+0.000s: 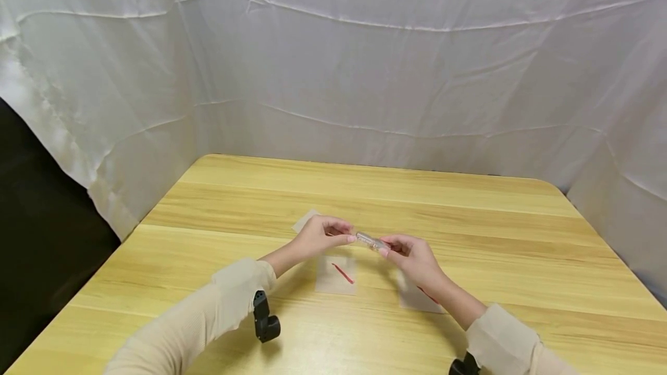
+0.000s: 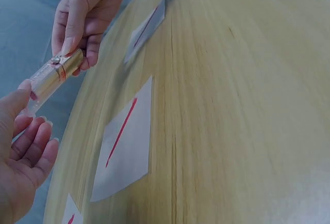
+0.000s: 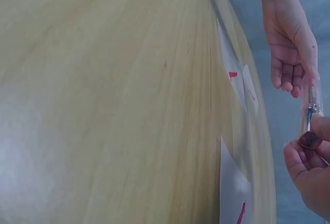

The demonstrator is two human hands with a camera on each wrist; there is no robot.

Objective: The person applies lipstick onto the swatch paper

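Note:
A small clear tube (image 1: 369, 240) with a shiny, brownish part inside is held between two hands above the wooden table. My left hand (image 1: 319, 237) pinches its left end between thumb and fingertips; in the left wrist view the lower fingers curl loosely below the tube (image 2: 53, 78). At the other end, my right hand (image 1: 414, 257) grips it with thumb and fingers. The right wrist view shows a dark reddish round end (image 3: 310, 140) by the right fingers. A paper square with a red stroke (image 1: 333, 285) lies below, between the hands.
Another red-marked paper (image 1: 417, 302) is partly covered by the right hand and wrist. A third paper (image 1: 305, 220) lies behind the left hand. White cloth (image 1: 365, 74) hangs around the table (image 1: 250, 190). Black wrist cameras, one by the left sleeve (image 1: 267, 323), stick out below the arms.

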